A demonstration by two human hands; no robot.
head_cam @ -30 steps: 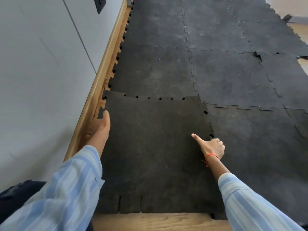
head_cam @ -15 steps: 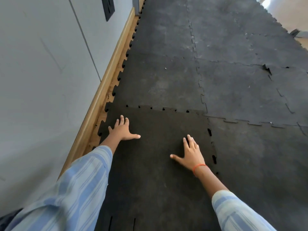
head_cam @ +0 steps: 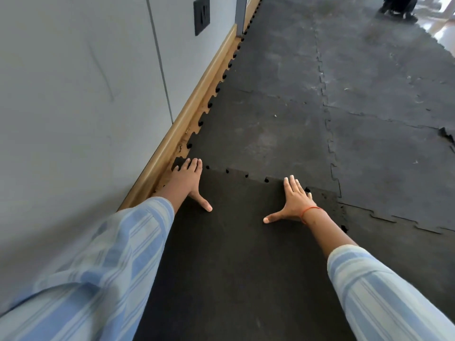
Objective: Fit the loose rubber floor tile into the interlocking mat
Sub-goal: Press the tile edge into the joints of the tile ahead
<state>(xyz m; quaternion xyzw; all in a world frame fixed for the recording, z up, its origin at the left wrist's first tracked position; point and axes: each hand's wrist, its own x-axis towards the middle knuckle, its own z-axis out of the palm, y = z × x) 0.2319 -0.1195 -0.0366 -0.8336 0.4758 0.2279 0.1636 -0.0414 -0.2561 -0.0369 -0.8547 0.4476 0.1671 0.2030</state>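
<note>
The loose rubber floor tile [head_cam: 236,254], dark black with jigsaw teeth, lies flat in the near middle of the floor. Its far edge overlaps the grey interlocking mat [head_cam: 266,134], with small gaps showing along that seam. My left hand [head_cam: 188,179] lies flat, fingers spread, on the tile's far left corner beside the wall. My right hand [head_cam: 294,203] lies flat, fingers spread, near the tile's far right corner, a red thread on its wrist. Neither hand grips anything.
A grey wall [head_cam: 73,107] with a wooden skirting board [head_cam: 197,94] runs along the left, a dark wall plate [head_cam: 202,14] higher up. A lifted mat corner [head_cam: 446,135] shows at far right. Someone's feet [head_cam: 398,6] stand at the top right.
Both hands have slid forward along the tile to its far edge, the left to the corner by the wall. A second ago the left hand was at the tile's left edge and the right hand was closed with its thumb out.
</note>
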